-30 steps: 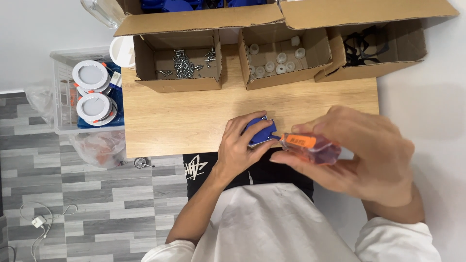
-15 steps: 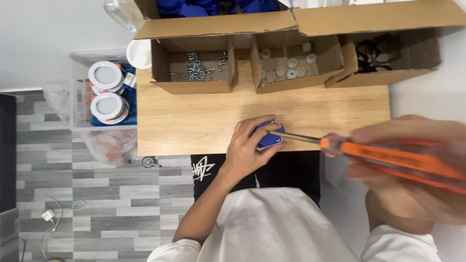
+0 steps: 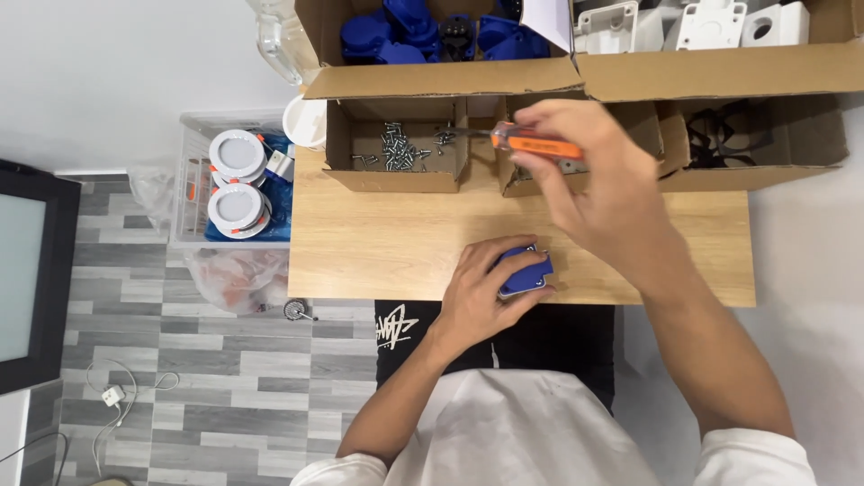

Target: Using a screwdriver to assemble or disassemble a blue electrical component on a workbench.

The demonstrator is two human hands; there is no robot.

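Observation:
My left hand [image 3: 481,288] rests on a small blue plastic part [image 3: 526,272] and holds it down near the front edge of the wooden table [image 3: 387,247]. My right hand [image 3: 589,184] is raised over the back of the table, gripping an orange-handled screwdriver [image 3: 531,142]. The screwdriver's metal tip points left, over the open cardboard box of small screws [image 3: 396,148].
Open cardboard boxes line the back of the table: blue parts [image 3: 423,27], white parts [image 3: 702,22], black parts [image 3: 729,135]. A clear bin with round white lamps [image 3: 236,180] stands left of the table. A plastic bag [image 3: 229,274] lies on the tiled floor.
My right hand has lifted the screwdriver away from the blue part and carried it forward and left, to the screw box. My left hand stays on the blue part.

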